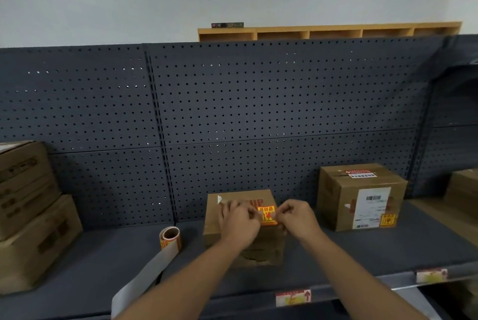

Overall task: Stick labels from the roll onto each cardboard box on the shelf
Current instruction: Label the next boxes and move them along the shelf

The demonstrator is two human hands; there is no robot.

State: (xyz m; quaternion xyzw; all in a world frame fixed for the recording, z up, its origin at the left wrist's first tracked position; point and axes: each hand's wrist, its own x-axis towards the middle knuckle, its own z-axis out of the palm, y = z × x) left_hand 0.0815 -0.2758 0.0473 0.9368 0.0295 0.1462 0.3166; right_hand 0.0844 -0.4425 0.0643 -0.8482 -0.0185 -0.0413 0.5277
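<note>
A small cardboard box (243, 250) stands in the middle of the dark shelf (362, 255). Over its top front edge I hold an orange and yellow label (267, 215) between both hands. My left hand (239, 221) pinches the label's left side and my right hand (297, 217) pinches its right side. The label roll (170, 238) stands on the shelf to the left of the box, with a long strip of bare backing paper (144, 275) trailing over the shelf's front edge. Right of centre, a larger box (359, 195) carries an orange label (388, 220) on its front.
Two stacked cardboard boxes (28, 213) fill the shelf's left end. Another box (465, 190) shows partly at the far right. A perforated dark back panel (232, 102) rises behind everything. Price tags (293, 297) hang on the shelf's front rail.
</note>
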